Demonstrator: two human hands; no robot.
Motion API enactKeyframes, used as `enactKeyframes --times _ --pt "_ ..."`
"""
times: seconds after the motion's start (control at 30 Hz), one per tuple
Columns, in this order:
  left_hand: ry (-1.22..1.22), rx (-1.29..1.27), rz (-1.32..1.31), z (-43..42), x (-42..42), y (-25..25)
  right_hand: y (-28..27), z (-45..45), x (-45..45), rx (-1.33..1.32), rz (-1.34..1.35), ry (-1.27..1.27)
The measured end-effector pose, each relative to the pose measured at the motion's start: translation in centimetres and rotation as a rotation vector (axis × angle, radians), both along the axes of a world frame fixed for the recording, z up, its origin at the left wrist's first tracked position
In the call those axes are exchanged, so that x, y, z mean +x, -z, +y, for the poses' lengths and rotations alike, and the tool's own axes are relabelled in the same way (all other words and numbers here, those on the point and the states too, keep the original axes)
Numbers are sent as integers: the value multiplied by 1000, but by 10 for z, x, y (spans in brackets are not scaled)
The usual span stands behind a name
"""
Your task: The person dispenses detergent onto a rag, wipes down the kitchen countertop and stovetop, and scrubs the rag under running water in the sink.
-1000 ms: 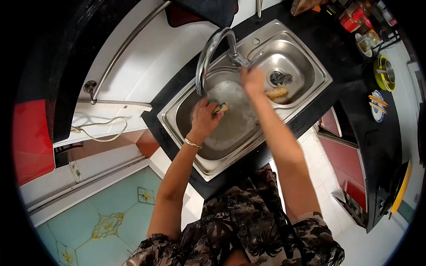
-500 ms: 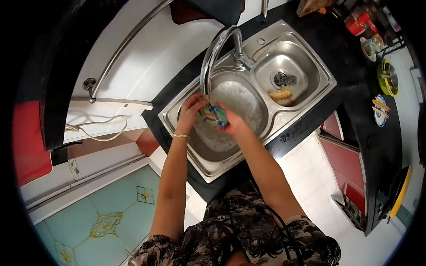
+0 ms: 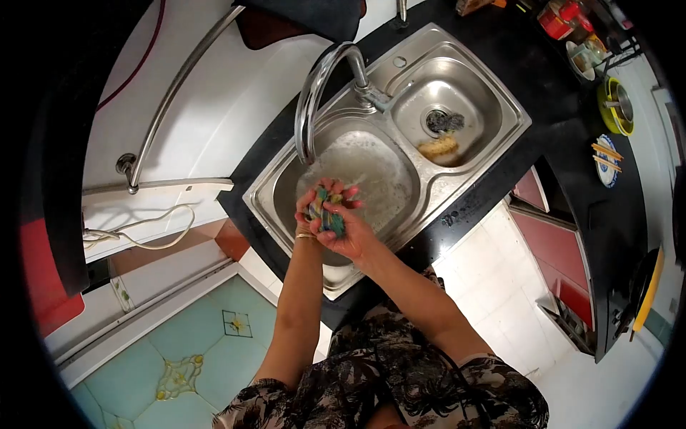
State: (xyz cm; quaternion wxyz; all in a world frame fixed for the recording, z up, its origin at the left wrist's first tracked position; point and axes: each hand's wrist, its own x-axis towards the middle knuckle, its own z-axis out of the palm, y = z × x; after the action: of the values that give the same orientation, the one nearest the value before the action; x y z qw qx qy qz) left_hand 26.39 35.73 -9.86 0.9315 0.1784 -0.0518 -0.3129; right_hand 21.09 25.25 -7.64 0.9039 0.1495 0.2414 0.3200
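A bunched green, blue and yellow dishcloth (image 3: 333, 223) is squeezed between my two hands over the large sink basin (image 3: 287, 187). My left hand (image 3: 304, 211), with a bracelet at its wrist, is closed round the cloth from the left. From the right, my right hand (image 3: 351, 239) grips the same cloth, its fingers wrapped over it. Below lies cloudy, foamy water (image 3: 375, 168) in the basin. The curved faucet (image 3: 306, 118) ends just above and beyond my hands. Part of the cloth is hidden inside my fingers.
In the smaller basin lie a yellowish scrubber (image 3: 438, 147) and a dark scouring pad (image 3: 449, 122) by the drain. On the right counter are a plate (image 3: 606, 163) with chopsticks and a yellow-green basket (image 3: 609, 107). A metal rail (image 3: 171, 93) runs along the left wall.
Both hands have come nearer to my body, out from under the faucet. The cloth, more spread before, is now bunched up and squeezed between them. The view has shifted slightly.
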Motion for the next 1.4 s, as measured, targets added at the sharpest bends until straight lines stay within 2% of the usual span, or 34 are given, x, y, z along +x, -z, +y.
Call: enactKeyframes --times 0.1,0.2,0.3,0.4,0.47,0.5,0.57,0.6,0.63,0.7,0.77,0.87,0.97,1.07,1.17,1.3,1.4 --pt "-102 87 166 6 2 5 3 -10 2 1 -64 -75" --pt "-215 411 131 4 11 4 -3 -23 16 -143 -84 -214" --pt "-132 384 148 -1 18 5 -3 -28 21 -374 -95 -346" --pt "-39 543 176 -3 29 2 8 -26 25 -569 -132 -488" --pt "-92 912 169 -8 28 -11 18 -28 27 -666 -167 -604" --pt "-110 1083 157 -18 27 -17 17 -27 22 -753 -186 -530" --pt "-157 1200 120 -17 23 -5 11 -18 7 -954 -209 -358" --pt "-139 1183 -9 -11 21 8 9 -18 5 -1054 -255 -407" --pt "-10 1133 -32 -4 23 10 7 -16 4 -1152 -297 -459" --pt "-48 1197 -175 2 22 26 18 -5 0 -1400 -406 -513" --pt "15 1255 -87 -1 17 16 -3 -10 -6 -1581 -581 -534" --pt "26 1484 -282 17 12 35 64 33 -19 -1834 -700 -345" --pt "-41 1613 -476 19 3 30 31 28 -35 -1979 -766 -312" --pt "-115 1707 -484 22 -2 37 7 29 -50 -2027 -733 -362" --pt "-207 1799 -612 20 -6 26 22 42 -53 -2100 -732 -400" --pt "-298 1887 -766 22 -11 17 -30 39 -67 -2067 -609 -461" --pt "-326 1845 -707 12 -34 -35 -49 40 -78 -2091 -657 -408"
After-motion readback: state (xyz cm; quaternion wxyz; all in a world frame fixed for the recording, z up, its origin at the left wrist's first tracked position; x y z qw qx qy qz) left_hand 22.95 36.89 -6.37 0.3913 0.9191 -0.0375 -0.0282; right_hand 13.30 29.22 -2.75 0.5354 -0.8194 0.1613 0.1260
